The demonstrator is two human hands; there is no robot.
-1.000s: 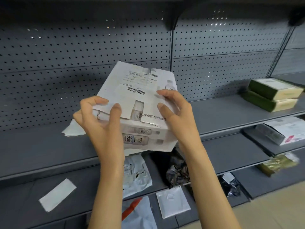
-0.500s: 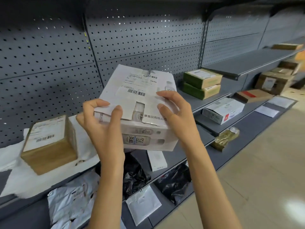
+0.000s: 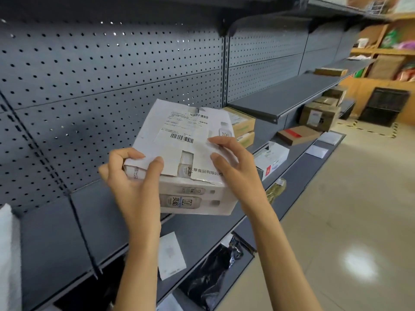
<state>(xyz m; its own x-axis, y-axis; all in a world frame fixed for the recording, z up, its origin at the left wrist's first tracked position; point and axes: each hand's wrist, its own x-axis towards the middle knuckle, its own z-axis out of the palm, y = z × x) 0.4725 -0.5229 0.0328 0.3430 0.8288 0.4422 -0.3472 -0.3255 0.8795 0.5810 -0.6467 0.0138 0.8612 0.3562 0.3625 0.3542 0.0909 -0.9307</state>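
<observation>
White labelled cardboard carton (image 3: 193,151) | mid-air before grey metal shelf (image 3: 56,232) | left hand (image 3: 132,185) grips left corner, right hand (image 3: 238,176) curls over right edge | seems stiff, weighty; torn flap (image 3: 173,163) weak, so hold base.

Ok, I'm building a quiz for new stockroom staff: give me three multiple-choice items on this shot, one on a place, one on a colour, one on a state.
1. Where is the box? A on the floor; B in the air before the shelves; C lying on the lowest shelf.
2. What colour is the pegboard? A red; B yellow; C grey.
3. What is the left hand doing? A gripping the box's corner; B hanging idle; C lying flat on a shelf.
Key: B, the left hand and the right hand hold it up; C, the holed panel is dark grey; A, its fingers curl round the corner.
</observation>
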